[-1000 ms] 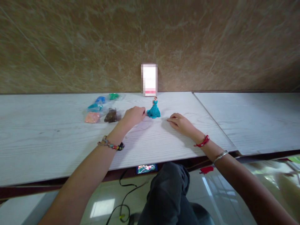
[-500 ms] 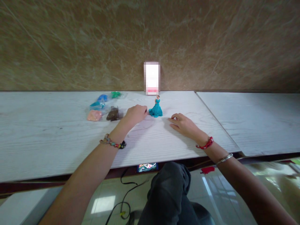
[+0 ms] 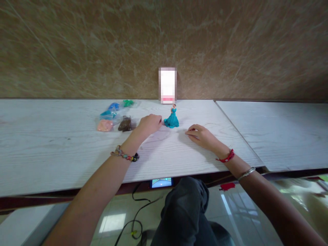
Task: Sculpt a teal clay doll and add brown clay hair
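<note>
A small clay figurine (image 3: pixel 171 119) in a teal gown, with a peach upper body and dark hair, stands upright on the white table. My left hand (image 3: pixel 151 122) rests just left of its skirt, the fingers curled inward; whether they touch the gown or hold something small is hidden. To the right of the figurine, and apart from it, my right hand (image 3: pixel 200 135) lies low over the tabletop. Its thumb and fingertips come together in a pinch, and anything between them is too small to make out.
Left of my left hand lie clear bags of clay: brown (image 3: pixel 125 124), peach (image 3: pixel 105 125), teal (image 3: pixel 108 114), blue (image 3: pixel 114 106) and green (image 3: pixel 128 103). A phone (image 3: pixel 167 85) with a blurred screen leans on the marbled wall (image 3: pixel 230 51). Below the table edge, another lit screen (image 3: pixel 161 182) shows.
The thumb and fingers of my right hand have closed from apart to a pinch. My left hand and the figurine stay as they were. The picture on the lower screen differs.
</note>
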Tool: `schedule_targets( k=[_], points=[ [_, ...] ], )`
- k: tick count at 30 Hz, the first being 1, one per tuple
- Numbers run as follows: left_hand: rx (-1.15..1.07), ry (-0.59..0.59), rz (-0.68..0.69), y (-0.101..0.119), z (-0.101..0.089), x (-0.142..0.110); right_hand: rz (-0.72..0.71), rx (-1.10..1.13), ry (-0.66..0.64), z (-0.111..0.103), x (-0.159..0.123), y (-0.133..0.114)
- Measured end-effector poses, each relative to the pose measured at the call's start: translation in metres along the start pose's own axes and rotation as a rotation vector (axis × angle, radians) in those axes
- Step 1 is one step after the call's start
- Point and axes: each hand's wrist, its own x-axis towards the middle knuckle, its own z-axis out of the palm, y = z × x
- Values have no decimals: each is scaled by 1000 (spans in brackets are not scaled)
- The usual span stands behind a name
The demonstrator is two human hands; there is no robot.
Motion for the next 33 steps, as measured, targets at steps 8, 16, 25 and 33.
schedule_targets(
  k=[8, 16, 25, 33],
  points=[
    [-6, 0, -1, 0, 0, 1, -17, -28, -30, 1, -1, 1],
    [-10, -14, -5, -1, 1, 1, -46, -19, -58, -4, -3, -2],
    [-13, -9, -1, -1, -1, 0, -18, -30, -71, -2, -4, 1],
    [-15, -12, -9, -1, 1, 0, -16, -26, -65, -2, -3, 1]
  ],
)
